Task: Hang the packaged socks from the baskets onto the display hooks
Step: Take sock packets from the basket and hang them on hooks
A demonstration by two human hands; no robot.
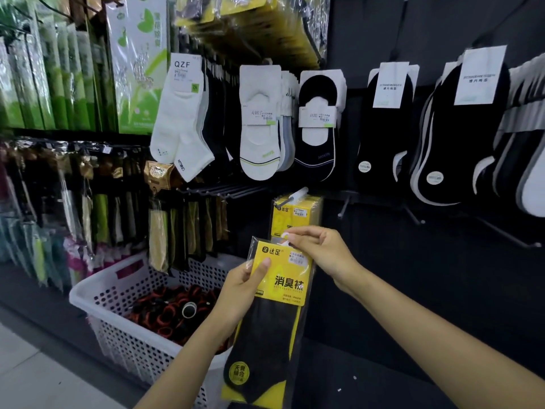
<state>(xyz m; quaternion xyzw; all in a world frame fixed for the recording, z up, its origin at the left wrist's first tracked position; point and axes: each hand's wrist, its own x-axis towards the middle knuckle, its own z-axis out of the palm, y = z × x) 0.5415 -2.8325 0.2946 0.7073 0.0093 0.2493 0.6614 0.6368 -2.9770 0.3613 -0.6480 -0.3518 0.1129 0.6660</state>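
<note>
Sock pack sits lower centre of the frame. Left hand clamps its yellow card to steady it, while the right hand pinches the hanger tab, probably lining it up with the hook just above. Basket at lower left.

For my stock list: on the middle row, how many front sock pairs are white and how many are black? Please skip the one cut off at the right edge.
White front pairs: 2
Black front pairs: 3
Total: 5
</note>
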